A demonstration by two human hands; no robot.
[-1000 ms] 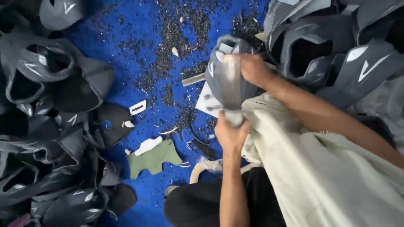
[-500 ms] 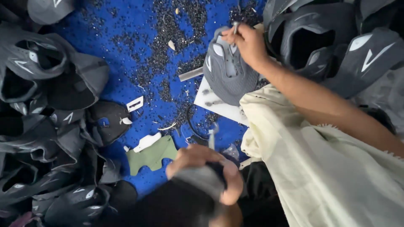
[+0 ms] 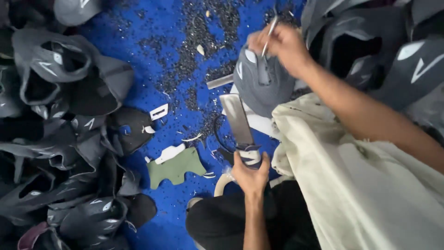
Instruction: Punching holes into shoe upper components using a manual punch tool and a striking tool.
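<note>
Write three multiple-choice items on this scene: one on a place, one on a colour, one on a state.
1. Where is the green cut-out piece?
A. on the blue floor
B. in the right hand
C. on the cream cloth

2. What colour is the floor covering?
A. red
B. blue
C. white

3. What is the left hand doing?
A. lying open and flat
B. gripping the wrapped handle of the flat blade
C. pinching a thread

Key: 1 A, it lies among the scraps; 2 B, bright blue shows between the grey shoe uppers; 3 B, the fingers close round the handle.
</note>
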